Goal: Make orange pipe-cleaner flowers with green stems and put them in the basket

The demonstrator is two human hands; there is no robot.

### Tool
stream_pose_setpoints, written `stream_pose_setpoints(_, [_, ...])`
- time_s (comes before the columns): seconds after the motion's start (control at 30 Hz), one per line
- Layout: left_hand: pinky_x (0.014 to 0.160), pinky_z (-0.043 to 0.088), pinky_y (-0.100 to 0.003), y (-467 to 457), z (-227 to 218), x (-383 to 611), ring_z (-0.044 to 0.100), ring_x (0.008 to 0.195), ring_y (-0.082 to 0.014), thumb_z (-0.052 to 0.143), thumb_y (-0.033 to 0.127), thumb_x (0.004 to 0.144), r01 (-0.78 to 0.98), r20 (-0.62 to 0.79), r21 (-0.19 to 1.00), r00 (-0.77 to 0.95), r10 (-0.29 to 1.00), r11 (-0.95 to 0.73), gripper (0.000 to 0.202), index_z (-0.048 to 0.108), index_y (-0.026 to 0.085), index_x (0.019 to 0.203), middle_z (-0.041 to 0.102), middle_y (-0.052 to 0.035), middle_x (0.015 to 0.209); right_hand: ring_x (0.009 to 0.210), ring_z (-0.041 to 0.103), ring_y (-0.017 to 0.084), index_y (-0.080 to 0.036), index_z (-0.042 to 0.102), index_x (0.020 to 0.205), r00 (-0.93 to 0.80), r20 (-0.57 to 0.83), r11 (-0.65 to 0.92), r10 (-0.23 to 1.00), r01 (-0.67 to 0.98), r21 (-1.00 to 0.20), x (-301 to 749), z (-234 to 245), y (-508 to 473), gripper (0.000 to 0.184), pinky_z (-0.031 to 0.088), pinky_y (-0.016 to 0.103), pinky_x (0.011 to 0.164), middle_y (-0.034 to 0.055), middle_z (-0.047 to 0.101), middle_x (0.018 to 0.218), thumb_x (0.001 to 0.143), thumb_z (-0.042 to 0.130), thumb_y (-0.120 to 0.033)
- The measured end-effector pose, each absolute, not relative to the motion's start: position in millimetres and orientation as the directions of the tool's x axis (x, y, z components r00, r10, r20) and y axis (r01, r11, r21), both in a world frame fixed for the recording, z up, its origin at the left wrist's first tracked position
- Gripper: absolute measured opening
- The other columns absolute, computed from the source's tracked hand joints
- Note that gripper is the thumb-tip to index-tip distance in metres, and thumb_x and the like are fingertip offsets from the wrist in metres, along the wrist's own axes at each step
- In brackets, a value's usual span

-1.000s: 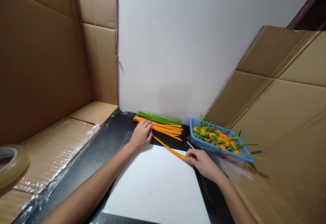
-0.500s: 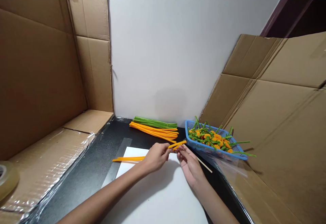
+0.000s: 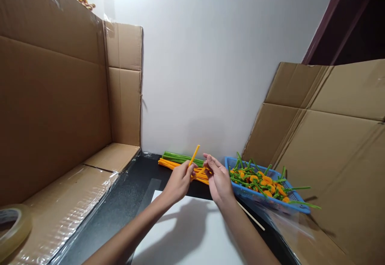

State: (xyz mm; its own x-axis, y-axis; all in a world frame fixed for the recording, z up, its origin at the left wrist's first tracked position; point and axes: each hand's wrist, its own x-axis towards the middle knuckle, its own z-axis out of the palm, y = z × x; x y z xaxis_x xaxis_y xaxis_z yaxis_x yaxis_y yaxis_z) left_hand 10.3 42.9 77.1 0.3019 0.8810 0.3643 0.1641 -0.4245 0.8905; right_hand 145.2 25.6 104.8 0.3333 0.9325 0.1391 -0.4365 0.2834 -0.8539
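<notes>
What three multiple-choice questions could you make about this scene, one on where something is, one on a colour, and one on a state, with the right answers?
1. Where is the roll of tape?
A. In the basket
B. On the white sheet
C. On the plastic-covered cardboard

2. What colour is the basket?
A. Blue
B. Red
C. Yellow

3. What is the left hand doing?
A. Lying flat
B. Holding a short orange pipe cleaner
C. Reaching into the basket

Answers:
1. C, the roll sits at lower left on it.
2. A, its rim shows blue.
3. B, the piece sticks up from the fingers.
</notes>
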Motion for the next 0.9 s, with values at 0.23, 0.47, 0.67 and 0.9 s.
stream_pose_setpoints(0.23, [0.071, 0.038, -0.026, 25, 129, -16, 0.048, 0.070, -0.0158, 0.038, 0.040, 0.100, 0.251, 0.570, 0.768, 0.153, 0.807, -0.590, 0.038, 0.051, 0.023, 0.132, 0.053, 0.0008, 0.075, 0.049, 0.026, 0.007, -0.020, 0.077, 0.100, 0.306, 0.388, 0.445, 0.869, -0.141, -0.884, 167, 153, -3, 0.039, 0.019, 0.023, 0.045, -0.0079, 0.036, 0.054, 0.074, 0.079, -0.049])
stream_pose_setpoints(0.47, [0.066, 0.037, -0.025, -14, 155, -12, 0.049, 0.068, -0.0144, 0.037, 0.046, 0.102, 0.164, 0.643, 0.704, 0.268, 0.718, -0.691, 0.043, 0.070, 0.020, 0.105, 0.056, -0.0008, 0.074, 0.058, 0.048, 0.010, -0.021, 0.073, 0.111, 0.183, 0.496, 0.506, 0.849, -0.010, -0.862, 155, 170, -40, 0.035, 0.037, 0.024, 0.054, 0.0002, 0.065, 0.074, 0.080, 0.075, -0.038])
stream_pose_setpoints(0.67, [0.064, 0.039, -0.024, -27, 161, -9, 0.050, 0.067, -0.0132, 0.049, 0.038, 0.098, 0.122, 0.633, 0.720, 0.287, 0.719, -0.683, 0.028, 0.068, 0.020, 0.108, 0.063, -0.0014, 0.078, 0.071, 0.061, 0.013, -0.021, 0.072, 0.092, 0.166, 0.511, 0.530, 0.843, -0.093, -0.843, 141, 170, -51, 0.020, 0.047, 0.023, 0.062, 0.0020, 0.071, 0.080, 0.079, 0.078, -0.036])
stream_pose_setpoints(0.9, [0.060, 0.040, -0.023, -31, 162, -10, 0.051, 0.064, -0.0119, 0.049, 0.036, 0.098, 0.178, 0.640, 0.703, 0.265, 0.721, -0.689, 0.026, 0.069, 0.019, 0.102, 0.063, -0.0010, 0.075, 0.076, 0.063, 0.014, -0.021, 0.073, 0.089, 0.167, 0.551, 0.568, 0.818, -0.075, -0.820, 141, 167, -52, 0.017, 0.050, 0.025, 0.071, 0.0001, 0.069, 0.080, 0.080, 0.077, -0.035])
